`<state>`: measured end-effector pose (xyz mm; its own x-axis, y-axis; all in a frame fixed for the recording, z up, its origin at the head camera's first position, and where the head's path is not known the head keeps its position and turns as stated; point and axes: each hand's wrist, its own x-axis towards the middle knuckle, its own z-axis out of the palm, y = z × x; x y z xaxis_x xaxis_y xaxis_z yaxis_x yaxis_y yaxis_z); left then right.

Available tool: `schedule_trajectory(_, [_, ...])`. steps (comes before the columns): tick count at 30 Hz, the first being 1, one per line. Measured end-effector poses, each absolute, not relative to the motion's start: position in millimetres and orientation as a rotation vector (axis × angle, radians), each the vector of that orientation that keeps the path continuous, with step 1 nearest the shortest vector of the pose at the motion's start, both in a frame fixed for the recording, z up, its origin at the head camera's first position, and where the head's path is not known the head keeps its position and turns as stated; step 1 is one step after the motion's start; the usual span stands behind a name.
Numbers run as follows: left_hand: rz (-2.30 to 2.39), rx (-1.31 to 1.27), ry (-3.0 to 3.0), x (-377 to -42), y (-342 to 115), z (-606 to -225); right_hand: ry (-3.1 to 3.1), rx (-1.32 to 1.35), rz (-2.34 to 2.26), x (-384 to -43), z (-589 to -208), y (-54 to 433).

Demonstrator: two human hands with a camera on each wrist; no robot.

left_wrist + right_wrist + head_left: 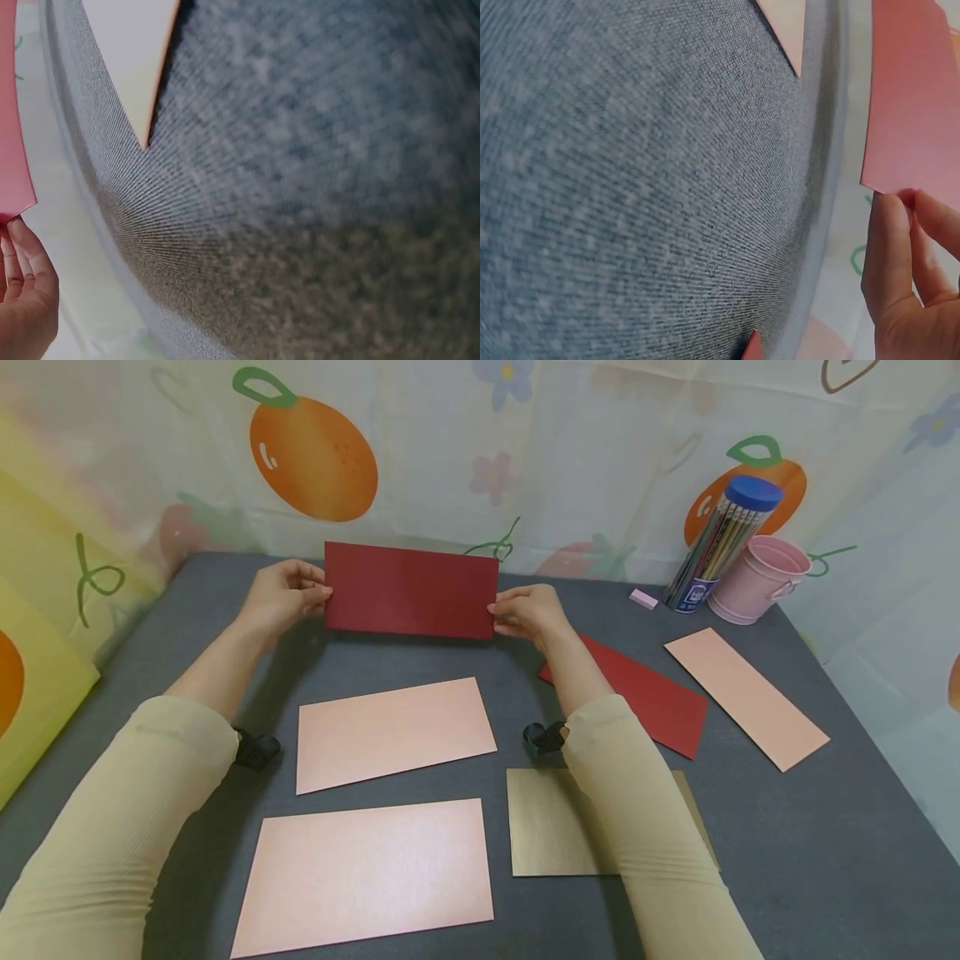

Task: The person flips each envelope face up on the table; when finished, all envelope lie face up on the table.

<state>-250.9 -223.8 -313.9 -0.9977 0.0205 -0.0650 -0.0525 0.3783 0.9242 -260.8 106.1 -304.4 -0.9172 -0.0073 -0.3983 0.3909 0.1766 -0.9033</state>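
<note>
Both hands hold up a red rectangular card (411, 591) by its two short ends, its flat face turned toward the head camera. My left hand (279, 597) pinches the left end, and the same grip shows for the left hand (28, 289) at the edge of the left wrist view. On the other end, my right hand (531, 612) pinches the card near its lower corner. Fingertips of the right hand (915, 270) meet the card's edge in the right wrist view. Below the raised card, a pale pink card (393, 735) and a larger pale pink card (367, 877) lie flat.
Under the right forearm lie a second red card (660, 702) and a gold card (558, 827). Farther right is a narrow pink card (750, 697). A tube of pencils (720, 547), a pink bucket (757, 581) and a small pink eraser (643, 599) stand at the back right.
</note>
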Motion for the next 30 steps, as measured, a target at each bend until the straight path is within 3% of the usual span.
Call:
schedule_trajectory(15, [1.902, -0.005, 2.469, -247.7, -226.6, -316.0, 2.139, 0.3, -1.879, -259.2, -309.5, 108.3])
schedule_trajectory(30, [1.808, -0.199, 2.482, -249.5, -226.1, -318.8, 2.017, 0.323, -1.998, -264.2, -315.8, 97.7])
